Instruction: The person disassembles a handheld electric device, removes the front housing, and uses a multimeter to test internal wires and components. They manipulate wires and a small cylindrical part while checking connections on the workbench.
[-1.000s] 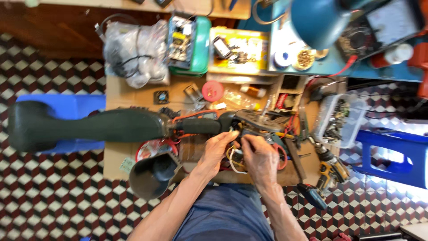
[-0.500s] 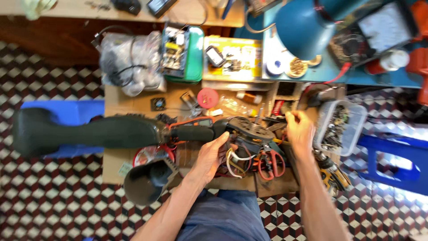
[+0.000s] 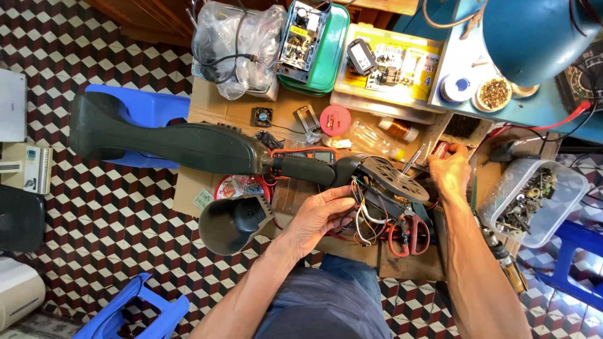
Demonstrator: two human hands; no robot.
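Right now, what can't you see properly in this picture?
Head view:
- Right hand: fingertips reach something small and red; too small to identify.
- Left hand: fingertips buried among the coloured wires of the dark fan motor.
- Big teal lamp shade: cut off by the top edge.

Dark green fan body [image 3: 188,141], red-handled scissors [image 3: 408,233], checkered floor [image 3: 113,251].

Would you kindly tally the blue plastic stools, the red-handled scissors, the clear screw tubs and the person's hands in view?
Blue plastic stools: 3
Red-handled scissors: 1
Clear screw tub: 1
Hands: 2, the left hand on the wires of the opened fan motor, the right hand beside the tub
Total: 7
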